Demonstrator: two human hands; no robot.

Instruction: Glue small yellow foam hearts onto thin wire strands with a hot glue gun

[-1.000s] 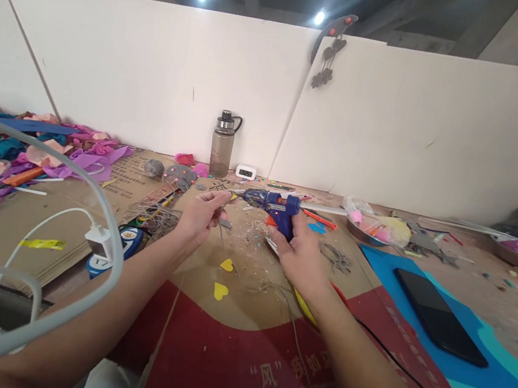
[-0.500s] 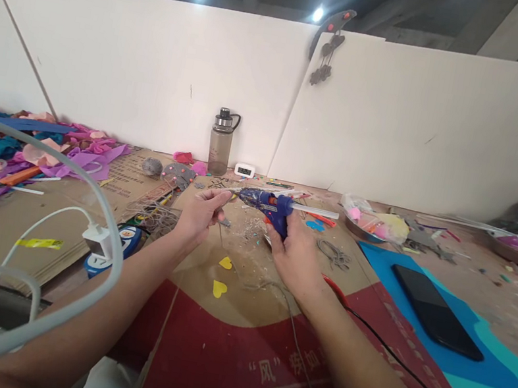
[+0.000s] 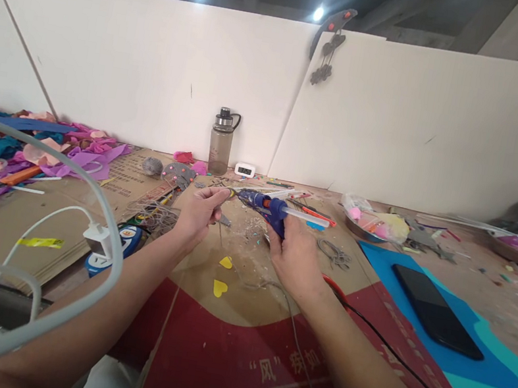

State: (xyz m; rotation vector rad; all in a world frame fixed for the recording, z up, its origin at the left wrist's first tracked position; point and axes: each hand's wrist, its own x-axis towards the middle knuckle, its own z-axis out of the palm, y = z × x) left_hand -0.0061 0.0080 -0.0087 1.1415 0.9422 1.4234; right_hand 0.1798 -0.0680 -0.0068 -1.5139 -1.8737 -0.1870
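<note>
My right hand [image 3: 292,253] is wrapped round the grip of a blue hot glue gun [image 3: 264,206] with a clear glue stick [image 3: 307,217] poking out its back. The gun's nozzle points left and touches a small piece pinched between the fingers of my left hand [image 3: 200,210]. That piece is too small to name; a thin grey wire [image 3: 220,234] hangs down from it. Both hands hover above a cardboard sheet [image 3: 243,285]. Two yellow paper hearts [image 3: 223,274] lie on the cardboard below the hands.
A black phone [image 3: 436,311] lies on blue felt at the right. A water bottle [image 3: 221,142] and small clock [image 3: 244,170] stand by the white wall. Crepe paper scraps [image 3: 21,145] pile up at the left, with a white charger cable [image 3: 42,229]. A dish of craft bits [image 3: 374,225] sits beyond the gun.
My right hand has tilted the glue gun and brought its nozzle left to the piece in my left hand. The left hand has barely moved.
</note>
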